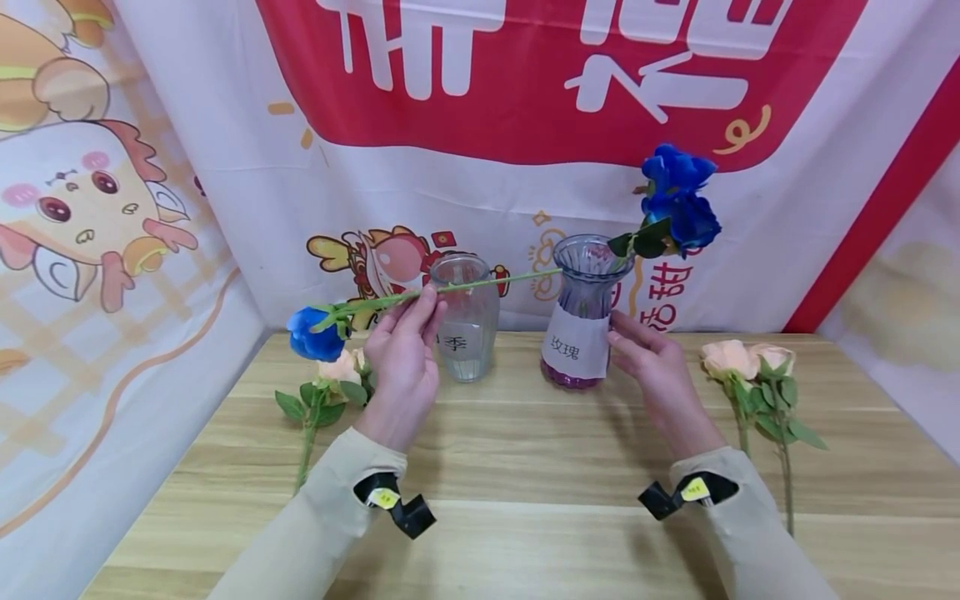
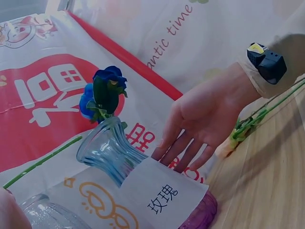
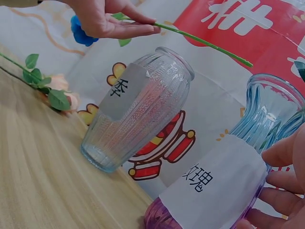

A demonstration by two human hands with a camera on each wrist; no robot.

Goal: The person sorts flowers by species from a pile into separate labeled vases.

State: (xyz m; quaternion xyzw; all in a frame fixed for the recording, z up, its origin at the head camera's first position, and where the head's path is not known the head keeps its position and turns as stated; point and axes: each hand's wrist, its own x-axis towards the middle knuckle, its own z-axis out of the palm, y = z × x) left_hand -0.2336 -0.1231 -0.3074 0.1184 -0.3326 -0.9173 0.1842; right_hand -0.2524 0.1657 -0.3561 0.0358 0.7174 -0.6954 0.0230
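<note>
My left hand (image 1: pixel 405 362) pinches the green stem of a blue rose (image 1: pixel 315 335). The bloom points left, and the bare stem end reaches to the rim of a flared glass vase (image 1: pixel 588 292), blue above and purple at its base. That vase wears a white paper label (image 1: pixel 576 346) and holds blue roses (image 1: pixel 681 200) leaning right. With fingers fairly straight, my right hand (image 1: pixel 654 379) touches the vase's right side. Behind the left hand stands a clear ribbed glass vase (image 3: pixel 143 105), also labelled.
Peach flowers with leafy stems lie on the wooden table (image 1: pixel 495 533) at both sides: one bunch (image 1: pixel 341 371) by the left forearm, another pair (image 1: pixel 738 362) beyond the right hand. A printed cloth (image 1: pixel 517 196) hangs right behind the vases.
</note>
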